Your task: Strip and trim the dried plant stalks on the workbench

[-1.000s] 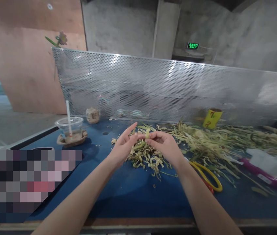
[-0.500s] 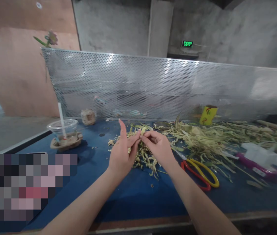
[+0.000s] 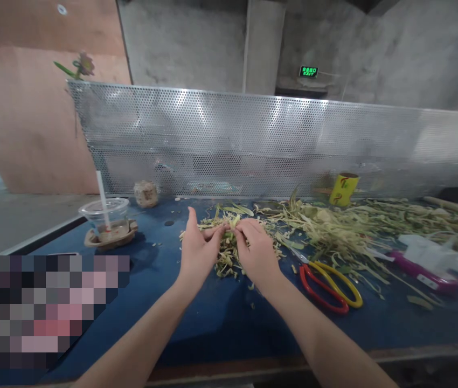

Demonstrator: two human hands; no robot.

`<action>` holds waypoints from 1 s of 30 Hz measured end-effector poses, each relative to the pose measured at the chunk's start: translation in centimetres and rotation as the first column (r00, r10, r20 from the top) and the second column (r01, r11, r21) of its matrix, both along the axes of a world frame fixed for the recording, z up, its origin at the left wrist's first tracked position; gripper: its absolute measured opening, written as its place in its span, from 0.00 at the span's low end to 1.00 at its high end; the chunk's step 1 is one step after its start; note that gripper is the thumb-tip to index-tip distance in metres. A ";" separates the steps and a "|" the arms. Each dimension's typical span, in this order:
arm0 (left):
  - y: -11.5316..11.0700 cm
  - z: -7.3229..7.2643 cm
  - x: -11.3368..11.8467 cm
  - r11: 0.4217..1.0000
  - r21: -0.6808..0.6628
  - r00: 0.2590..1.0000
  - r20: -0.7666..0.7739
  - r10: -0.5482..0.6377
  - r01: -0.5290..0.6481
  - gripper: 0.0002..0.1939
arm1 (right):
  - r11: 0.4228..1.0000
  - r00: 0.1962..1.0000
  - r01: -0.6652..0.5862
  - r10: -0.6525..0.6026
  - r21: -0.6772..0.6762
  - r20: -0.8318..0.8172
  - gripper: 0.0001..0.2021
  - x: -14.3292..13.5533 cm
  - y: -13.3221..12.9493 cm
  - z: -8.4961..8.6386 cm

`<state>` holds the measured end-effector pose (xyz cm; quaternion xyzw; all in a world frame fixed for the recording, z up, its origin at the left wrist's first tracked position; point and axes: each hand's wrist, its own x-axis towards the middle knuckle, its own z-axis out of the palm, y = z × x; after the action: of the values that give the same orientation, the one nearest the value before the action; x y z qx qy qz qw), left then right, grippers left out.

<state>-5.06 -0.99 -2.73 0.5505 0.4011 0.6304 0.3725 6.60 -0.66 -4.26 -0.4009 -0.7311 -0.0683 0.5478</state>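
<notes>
My left hand [image 3: 198, 252] and my right hand [image 3: 256, 251] meet over a small heap of curled yellow-green leaf strips [image 3: 229, 258] on the blue table [image 3: 221, 328]. Both pinch the same short green strip [image 3: 229, 230] between thumb and fingers. The left index finger sticks up. A long spread of pale dried leaves [image 3: 342, 229] lies to the right of my hands.
Red and yellow scissors [image 3: 330, 285] lie right of my right wrist. A plastic cup with a straw [image 3: 105, 215] stands at the left, a yellow can [image 3: 344, 189] at the back. A pink and white tool [image 3: 431, 264] lies far right. A perforated metal screen [image 3: 253, 140] backs the table.
Both hands have dropped lower toward the heap and moved closer together. The view has shifted slightly to the left since a second ago.
</notes>
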 end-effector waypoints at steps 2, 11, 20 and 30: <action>0.2 -0.1 0.0 0.999 -0.014 0.996 0.075 -0.038 0.039 0.51 | 1.000 1.000 0.010 -0.010 0.001 -0.014 0.10 0.0 0.0 0.0; 0.6 -0.5 -0.6 0.992 -0.006 0.991 0.061 -0.122 0.122 0.50 | 0.999 0.998 -0.035 0.033 -0.036 -0.048 0.09 0.4 0.7 -0.1; 0.5 0.1 -1.6 0.974 0.198 0.969 -0.239 -0.056 0.106 0.45 | 0.994 0.997 -0.017 0.025 -0.103 0.073 0.08 1.3 1.3 0.1; 0.1 -0.1 -0.5 0.949 0.300 0.858 -0.508 0.070 0.100 0.36 | 0.941 0.933 -0.135 0.015 -0.310 -0.360 0.09 0.6 1.2 0.2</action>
<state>-5.56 -0.91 -2.88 0.7537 0.3751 0.5141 0.1641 7.16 0.50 -4.11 -0.4638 -0.6369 0.1491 0.5975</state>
